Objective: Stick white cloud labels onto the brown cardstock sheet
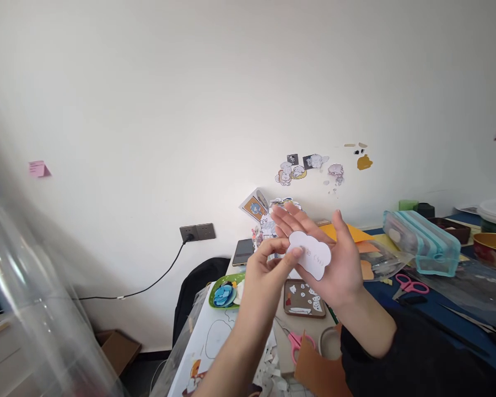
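A white cloud-shaped paper cutout (312, 255) with faint writing lies on the palm of my right hand (334, 259), which is held up flat with fingers stretched out. My left hand (264, 273) comes in from below and pinches the cutout's left edge between thumb and fingers. Both hands hover above a cluttered craft table (438, 309).
On the table lie pink scissors (411, 285), a second pink pair (297, 342), a brown tray of small cutouts (303, 298), a green plate with a blue paper flower (225, 292), orange paper (351, 231), a teal pouch (421, 242) and a phone (243, 251). Stickers (310, 165) dot the wall.
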{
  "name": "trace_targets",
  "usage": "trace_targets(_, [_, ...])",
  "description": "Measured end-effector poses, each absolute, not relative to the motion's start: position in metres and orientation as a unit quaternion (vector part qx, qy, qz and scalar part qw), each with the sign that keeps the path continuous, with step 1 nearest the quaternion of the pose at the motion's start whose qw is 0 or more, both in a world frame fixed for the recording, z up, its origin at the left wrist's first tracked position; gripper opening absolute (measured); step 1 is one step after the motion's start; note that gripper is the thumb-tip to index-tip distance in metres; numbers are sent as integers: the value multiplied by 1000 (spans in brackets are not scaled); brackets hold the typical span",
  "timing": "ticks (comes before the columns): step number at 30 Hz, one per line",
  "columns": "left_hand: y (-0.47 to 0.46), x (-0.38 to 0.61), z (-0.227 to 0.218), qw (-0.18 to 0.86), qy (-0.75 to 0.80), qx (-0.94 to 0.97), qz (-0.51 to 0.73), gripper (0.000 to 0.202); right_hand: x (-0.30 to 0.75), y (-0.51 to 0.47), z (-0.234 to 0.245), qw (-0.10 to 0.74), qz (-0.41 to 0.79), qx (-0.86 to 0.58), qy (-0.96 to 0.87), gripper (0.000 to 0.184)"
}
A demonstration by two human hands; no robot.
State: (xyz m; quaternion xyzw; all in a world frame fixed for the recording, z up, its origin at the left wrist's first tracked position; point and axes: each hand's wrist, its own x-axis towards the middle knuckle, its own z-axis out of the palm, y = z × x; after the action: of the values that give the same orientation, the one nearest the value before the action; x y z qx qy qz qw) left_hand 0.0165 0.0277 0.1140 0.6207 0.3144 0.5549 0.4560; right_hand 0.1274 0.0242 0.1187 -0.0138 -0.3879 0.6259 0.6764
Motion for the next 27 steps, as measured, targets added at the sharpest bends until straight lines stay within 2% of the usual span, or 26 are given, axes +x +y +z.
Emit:
trace_targets(5, [20, 36, 93, 308, 326, 643, 621, 25, 118, 9, 119, 680, 622, -14, -387, 68])
trace_targets(7, [15, 39, 90, 305, 319, 644, 625, 34, 119, 7, 121, 682, 622, -18, -384, 69])
trace_targets(10, [14, 38, 90, 334, 305, 630, 631, 65, 120, 5, 122, 680, 625, -9, -383, 69])
trace_targets(12, [16, 36, 92, 363, 287, 619, 635, 75, 121, 3, 123, 677, 627, 6, -385, 68])
trace_targets(17, [24, 30, 98, 433, 242, 605, 623, 52, 125, -2, 127, 670, 628, 14, -396, 70])
trace_targets(20, [31, 26, 101, 413, 253, 609, 628, 39, 130, -4, 130, 672, 612, 19, -415, 71])
trace_targets(23, [36, 20, 104, 379, 280, 618, 629, 17, 134, -6, 133, 677, 593, 44, -434, 72])
trace_targets(27, [30, 12, 111, 267, 278, 663, 642, 24, 135, -4, 133, 661, 588, 29, -466, 71])
